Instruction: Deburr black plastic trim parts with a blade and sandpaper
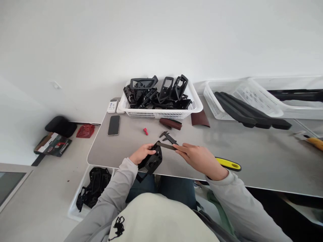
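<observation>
My left hand [143, 154] grips a black plastic part [153, 162] with a framed opening, held at the table's front edge above my lap. In my right hand [198, 158] is a flat file [166, 145], its grey blade pinched by the fingers and its tip against the upper edge of the part. A yellow handle [228, 164], apparently the file's, shows beyond the right wrist. Just behind the blade lies a dark caliper [168, 137]. Farther back are a folded brown sandpaper piece [170, 123] and a small red object [145, 131].
Black parts fill a white basket [157, 114] at the wall. Left of it lie a phone [113, 125] and a small white box [112, 106]. A brown sheet [200, 119] and a basket with long black strips [248, 109] stand right. A floor bin [75, 205] holds more parts.
</observation>
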The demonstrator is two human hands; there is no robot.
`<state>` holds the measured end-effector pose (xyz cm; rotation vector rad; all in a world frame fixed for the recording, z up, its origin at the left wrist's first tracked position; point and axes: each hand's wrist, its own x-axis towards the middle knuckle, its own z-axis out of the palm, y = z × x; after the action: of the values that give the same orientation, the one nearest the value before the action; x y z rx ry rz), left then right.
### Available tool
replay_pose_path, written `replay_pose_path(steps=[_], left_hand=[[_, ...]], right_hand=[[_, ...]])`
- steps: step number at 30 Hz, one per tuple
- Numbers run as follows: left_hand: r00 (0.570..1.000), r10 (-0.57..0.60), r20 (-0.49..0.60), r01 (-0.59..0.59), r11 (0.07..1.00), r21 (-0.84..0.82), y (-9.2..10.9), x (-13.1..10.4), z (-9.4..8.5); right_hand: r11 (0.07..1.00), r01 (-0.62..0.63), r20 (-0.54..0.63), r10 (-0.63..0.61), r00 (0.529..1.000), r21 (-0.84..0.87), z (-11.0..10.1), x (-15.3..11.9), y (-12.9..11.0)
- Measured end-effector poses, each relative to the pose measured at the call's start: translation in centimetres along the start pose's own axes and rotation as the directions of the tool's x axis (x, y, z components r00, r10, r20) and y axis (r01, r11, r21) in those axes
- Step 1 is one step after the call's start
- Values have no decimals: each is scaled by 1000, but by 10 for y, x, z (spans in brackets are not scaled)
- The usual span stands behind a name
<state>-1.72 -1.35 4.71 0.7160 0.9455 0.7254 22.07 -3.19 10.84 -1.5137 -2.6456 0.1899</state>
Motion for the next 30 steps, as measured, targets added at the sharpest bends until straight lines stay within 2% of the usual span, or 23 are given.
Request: replay_pose_path(steps=[7, 9, 11, 14, 17, 20, 22, 26, 28, 30], left_hand=[[998, -22, -53, 22, 1000, 8, 0, -2, 3], [996, -15, -83, 16, 1000, 4, -2, -1, 4], [991, 15, -130, -15, 1000, 1, -4, 0, 5], [976, 36, -217, -47, 998, -48, -6, 4, 6], [957, 7, -291, -46, 991, -129, -8, 8, 7], [932, -9, -363, -67, 979, -195, -9, 11, 11], [920, -18, -392, -87, 965, -247, -10, 12, 15], [932, 29, -362, -142, 946, -291, -11, 12, 24], [928, 108, -356, -216, 936, -279, -11, 12, 26], [904, 178, -388, -291, 922, -255, -10, 11, 26]], right_hand=[[998, -10, -9, 10, 1000, 69, 1, 0, 3], [981, -26, -34, 33, 999, 193, 4, 0, 7], [912, -42, -52, 69, 996, 409, 10, 1, 11], [693, -147, -53, 259, 964, 706, 26, 2, 12], [386, -254, 46, 473, 880, 887, 48, 2, 3], [44, -244, 184, 532, 827, 969, 67, 2, -17], [-112, -230, 255, 487, 835, 967, 74, 2, -31], [-300, -219, 332, 410, 849, 928, 78, 8, -54], [-340, -202, 335, 400, 853, 918, 77, 12, -59], [-352, -182, 326, 409, 853, 918, 76, 15, -62]])
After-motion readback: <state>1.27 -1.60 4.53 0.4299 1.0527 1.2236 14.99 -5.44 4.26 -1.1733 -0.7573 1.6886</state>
